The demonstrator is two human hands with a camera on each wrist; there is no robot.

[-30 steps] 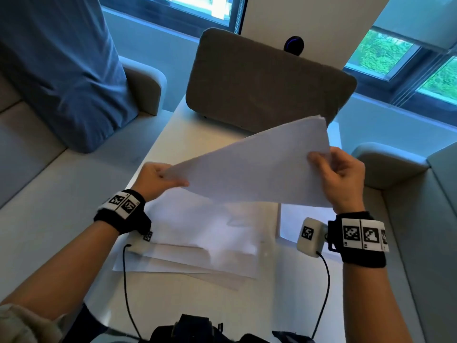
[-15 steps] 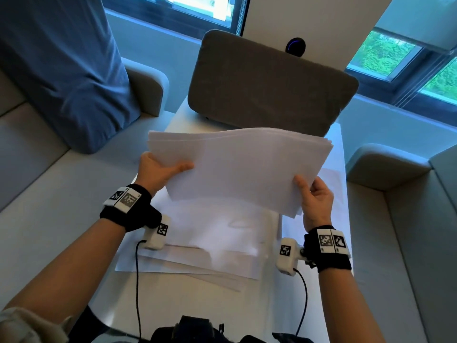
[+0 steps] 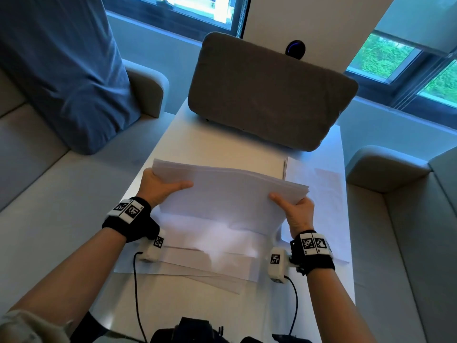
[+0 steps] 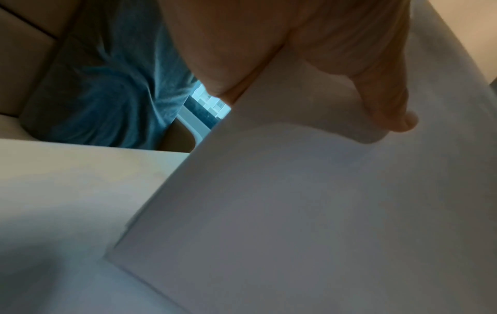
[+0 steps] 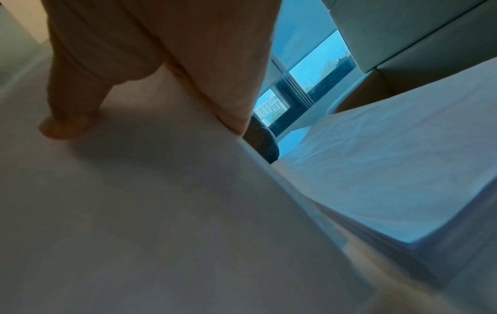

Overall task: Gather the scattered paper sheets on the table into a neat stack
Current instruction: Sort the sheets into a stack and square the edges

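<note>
Both hands hold a bundle of white paper sheets (image 3: 230, 194) above the white table (image 3: 291, 305), its long side nearly level. My left hand (image 3: 160, 186) grips the bundle's left edge, thumb on top; the left wrist view shows that thumb lying on the paper bundle (image 4: 309, 201). My right hand (image 3: 295, 211) grips the right edge with the thumb on top, as the right wrist view shows on the paper bundle (image 5: 161, 201). Under the bundle several loose sheets (image 3: 197, 258) lie fanned on the table. One more sheet (image 3: 321, 206) lies flat to the right.
A grey cushion (image 3: 269, 92) stands at the table's far end with a small dark camera (image 3: 295, 48) behind it. A blue pillow (image 3: 61, 65) leans on the sofa at the left. Sofa seats flank the table on both sides. Cables run from both wrist units.
The bundle has swung from a steep tilt, right end high, to almost level, and has come down toward the table. My right hand dropped lower; my left hand slid out to the bundle's left edge.
</note>
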